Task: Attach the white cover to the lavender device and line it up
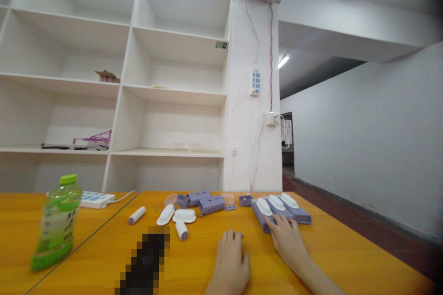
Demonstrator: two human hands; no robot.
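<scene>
Resting flat on the table [346, 258], left hand [230, 260] is holding nothing; right hand [287, 242], fingers spread and nothing gripped, is touching the purple tray [301, 214] lying just ahead.

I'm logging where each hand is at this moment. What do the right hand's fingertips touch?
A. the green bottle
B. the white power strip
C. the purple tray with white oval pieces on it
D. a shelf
C: the right hand reaches forward with its fingertips on the near edge of the purple tray that carries white oval pieces, while the left hand lies flat on the orange table.
</scene>
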